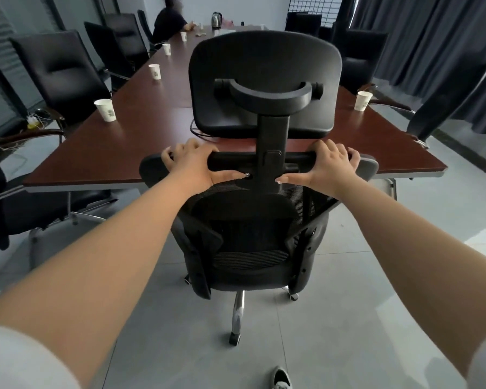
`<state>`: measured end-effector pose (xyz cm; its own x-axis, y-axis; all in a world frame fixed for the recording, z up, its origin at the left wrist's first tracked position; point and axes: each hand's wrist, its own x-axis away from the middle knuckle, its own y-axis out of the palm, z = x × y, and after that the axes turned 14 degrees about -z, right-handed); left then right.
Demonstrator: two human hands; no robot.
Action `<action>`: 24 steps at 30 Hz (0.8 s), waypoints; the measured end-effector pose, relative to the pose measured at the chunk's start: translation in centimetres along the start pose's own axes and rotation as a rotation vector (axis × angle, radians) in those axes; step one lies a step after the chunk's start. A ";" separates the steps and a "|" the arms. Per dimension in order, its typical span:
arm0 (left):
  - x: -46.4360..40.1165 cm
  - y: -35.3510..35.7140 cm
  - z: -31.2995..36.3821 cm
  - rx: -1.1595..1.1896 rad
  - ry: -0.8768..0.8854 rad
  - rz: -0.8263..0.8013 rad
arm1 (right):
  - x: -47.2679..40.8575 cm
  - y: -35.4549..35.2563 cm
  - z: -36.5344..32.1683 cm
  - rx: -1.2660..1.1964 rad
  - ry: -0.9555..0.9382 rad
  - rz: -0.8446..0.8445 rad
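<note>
A black mesh office chair (250, 228) with a headrest (264, 80) stands in front of me, its back towards me, at the near end of a long red-brown meeting table (118, 144). My left hand (192, 164) grips the top rail of the chair's back on the left, fingers curled over it and thumb stretched along the rear. On the right side of the same rail my right hand (330, 165) holds on the same way. The chair's wheeled base (237, 313) rests on the grey tiled floor.
Several white paper cups, such as the cup (105, 109) on the left and the cup (364, 100) on the right, stand along the table's edges. Black chairs (59, 77) line both sides. A person (169, 22) sits at the far left; a kettle (216, 19) stands at the far end. Curtains hang right.
</note>
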<state>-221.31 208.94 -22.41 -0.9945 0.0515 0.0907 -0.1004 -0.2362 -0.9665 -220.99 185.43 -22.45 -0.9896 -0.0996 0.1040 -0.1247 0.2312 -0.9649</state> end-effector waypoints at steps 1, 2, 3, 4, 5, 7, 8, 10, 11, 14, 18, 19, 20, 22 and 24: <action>0.0 0.0 -0.2 -0.008 0.007 0.012 | 0.1 0.0 -0.1 0.005 0.001 0.003; 0.0 0.1 -0.4 -0.015 0.009 0.029 | 0.1 0.1 -0.2 0.009 0.003 0.000; 0.1 0.2 -0.6 -0.018 0.008 0.046 | 0.2 0.1 -0.4 0.009 0.007 -0.005; 0.1 0.4 -0.6 -0.018 0.009 0.062 | 0.2 0.1 -0.4 0.007 0.013 -0.009; 0.2 0.4 -0.6 -0.018 0.004 0.070 | 0.2 0.1 -0.5 0.006 0.019 -0.018; 0.3 0.7 -0.5 -0.008 0.004 0.063 | 0.5 0.0 -0.5 0.002 0.030 -0.044; 0.5 0.7 -0.6 0.008 0.012 0.057 | 0.6 0.0 -0.5 -0.007 0.024 -0.056; 0.8 0.7 -1.2 0.060 0.067 0.056 | 1.1 0.1 -0.3 -0.049 -0.005 -0.055; 1.3 0.7 -1.5 0.091 0.115 0.067 | 1.5 0.3 -0.1 -0.092 -0.030 -0.046; 3.0 1.3 -1.7 0.330 0.331 0.198 | 2.8 1.2 0.8 -0.288 -0.101 0.056; 6.1 2.9 0.5 0.736 0.429 0.326 | 4.2 3.0 1.4 -0.496 -0.179 0.227; 6.4 4.2 3.4 0.797 0.456 0.305 | 4.8 3.1 3.8 -0.566 -0.178 0.249; 6.9 4.8 4.6 0.837 0.471 0.274 | 5.1 3.4 4.4 -0.636 -0.188 0.252; 7.6 5.6 6.6 0.892 0.514 0.227 | 5.4 3.8 5.1 -0.795 -0.170 0.228; 7.2 7.0 10.5 0.909 0.544 0.167 | 5.6 3.3 8.0 -0.868 -0.147 0.190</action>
<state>-229.48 197.48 -26.02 -0.8739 0.3242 -0.3622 -0.1710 -0.9025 -0.3953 -226.42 177.93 -26.93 -0.9872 -0.0944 -0.1282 -0.0296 0.9000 -0.4349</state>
